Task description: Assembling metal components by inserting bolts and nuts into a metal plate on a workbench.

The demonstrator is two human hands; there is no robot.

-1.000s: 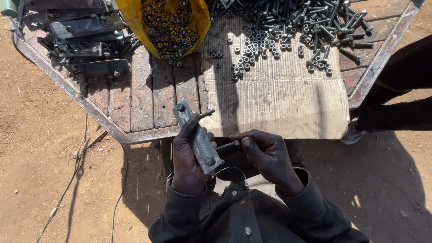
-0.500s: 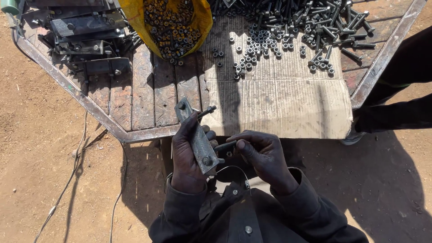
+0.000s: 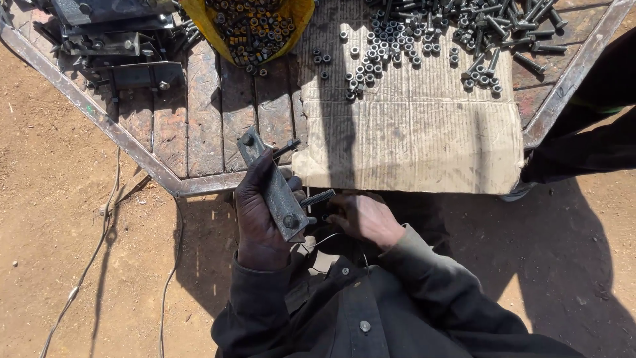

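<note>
My left hand (image 3: pixel 257 213) grips a flat grey metal plate (image 3: pixel 271 185), held at a slant just off the near edge of the workbench. Two bolts stick out of the plate: the upper bolt (image 3: pixel 286 147) near its far end and the lower bolt (image 3: pixel 317 198) near its close end. My right hand (image 3: pixel 363 217) is beside the lower bolt, fingers curled close to its tip; whether they pinch it or a nut is hidden. Both sleeves are dark.
A wooden workbench with a steel frame (image 3: pixel 99 116) carries a sheet of cardboard (image 3: pixel 411 139), a heap of nuts and bolts (image 3: pixel 430 33), a yellow sack of nuts (image 3: pixel 255 26) and stacked metal brackets (image 3: pixel 112 40). Another person's dark leg (image 3: pixel 583 146) stands at the right. A cord (image 3: pixel 93 252) lies on the dirt.
The plate has shifted slightly in my left hand. My right hand has slid back a little from the lower bolt, leaving more of its shaft showing.
</note>
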